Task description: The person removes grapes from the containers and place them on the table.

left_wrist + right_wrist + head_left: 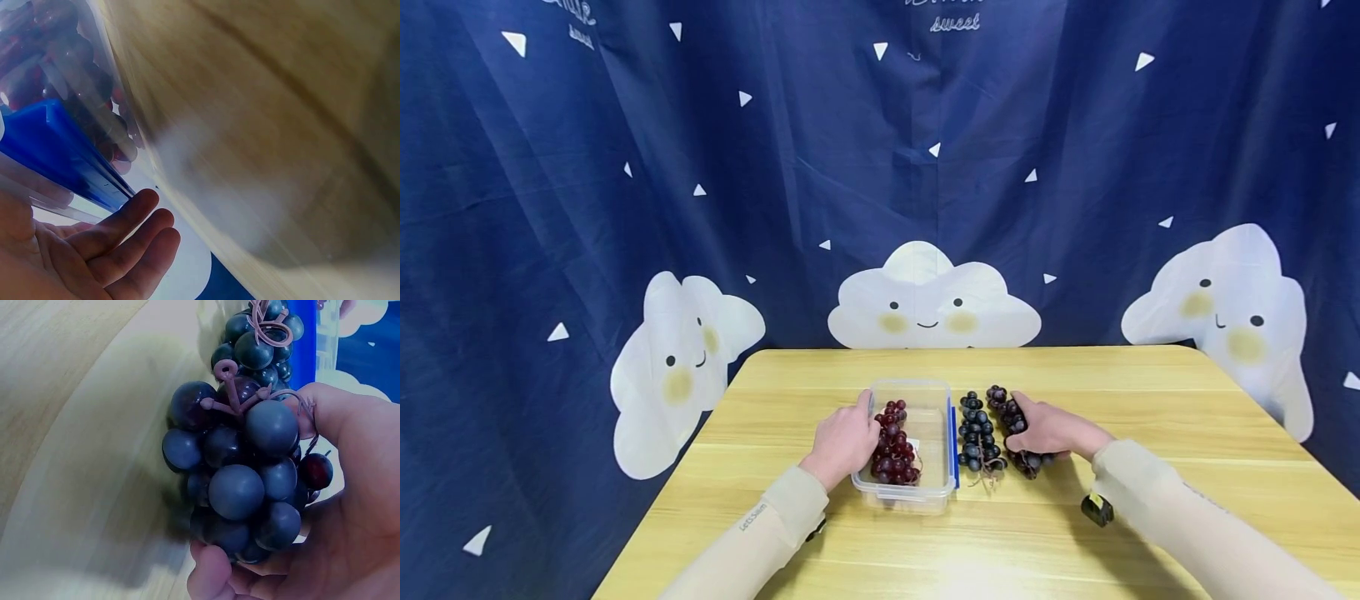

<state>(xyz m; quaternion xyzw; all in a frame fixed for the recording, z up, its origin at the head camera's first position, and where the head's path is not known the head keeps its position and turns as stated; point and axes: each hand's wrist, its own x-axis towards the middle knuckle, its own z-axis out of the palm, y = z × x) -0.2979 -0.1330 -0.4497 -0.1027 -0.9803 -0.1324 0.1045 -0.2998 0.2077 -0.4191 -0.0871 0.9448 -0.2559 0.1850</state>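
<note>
A clear plastic container [934, 450] with blue clips stands on the table, a bunch of red grapes [895, 450] inside along its left side. My left hand [844, 440] holds the container's left rim; in the left wrist view its fingers [134, 250] lie beside a blue clip [56, 144]. My right hand [1051, 429] grips a bunch of dark purple grapes [237, 481], thumb on one side and fingers round the other. Between that bunch and the container lies a bunch of blue-black grapes [976, 433], its stem toward me.
The wooden table [1045, 542] carries everything. Behind its far edge hangs a dark blue curtain [850, 167] printed with white clouds and triangles. A blue clip [955, 446] hangs down on the container's right side, close to the blue-black grapes.
</note>
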